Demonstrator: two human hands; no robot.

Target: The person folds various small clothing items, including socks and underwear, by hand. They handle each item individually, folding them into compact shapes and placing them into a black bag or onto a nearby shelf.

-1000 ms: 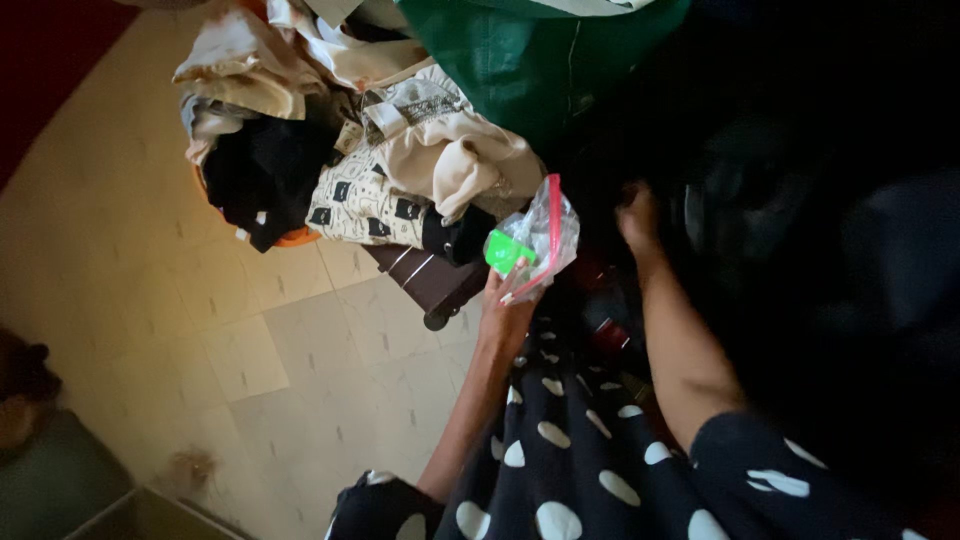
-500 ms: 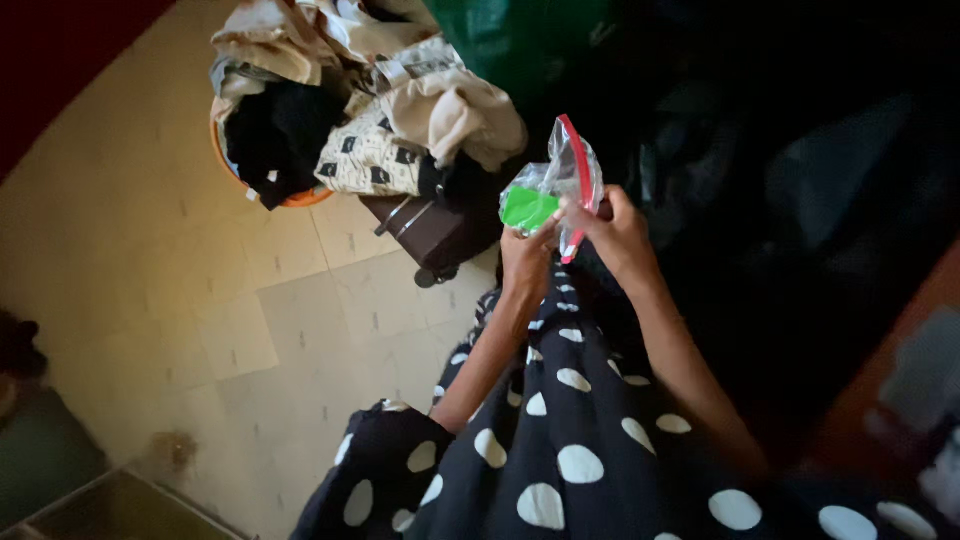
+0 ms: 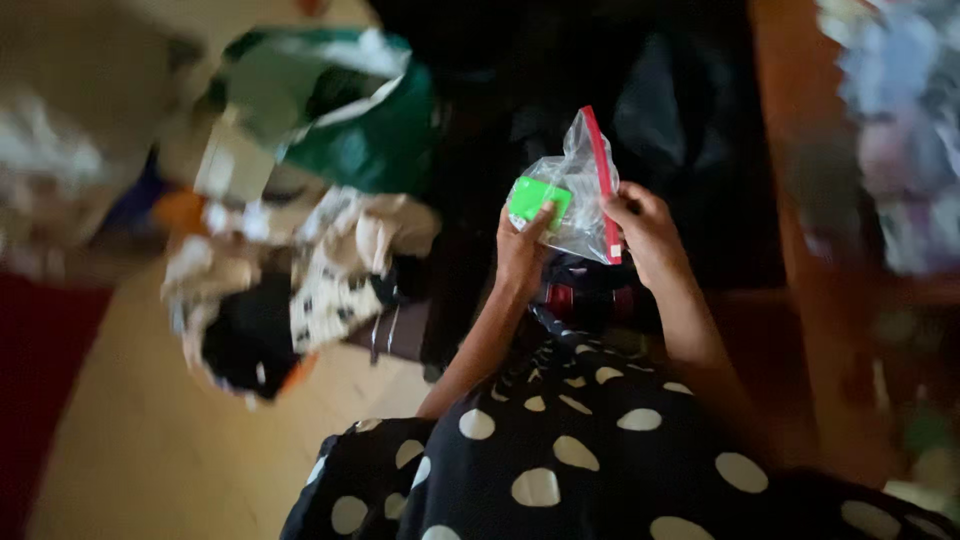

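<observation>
A clear zip bag [image 3: 578, 195] with a red seal strip along one edge is held up between both hands. A bright green flat thing [image 3: 538, 199] sits inside it at the left. My left hand [image 3: 520, 250] grips the bag's lower left side, its thumb pressed on the green thing. At the bag's right edge, my right hand [image 3: 648, 232] pinches near the red strip. Below the hands is my black garment with pale polka dots [image 3: 570, 450].
A heap of clothes [image 3: 300, 280] lies on the tan floor [image 3: 150, 440] at left, with a green bag [image 3: 360, 120] behind it. A wooden furniture edge [image 3: 800, 250] runs down the right. Dark shapes fill the space behind the hands.
The view has swung, so the clothes heap now sits lower left. My right hand, away from the bag a second ago, now holds its right edge. The bag stands more upright.
</observation>
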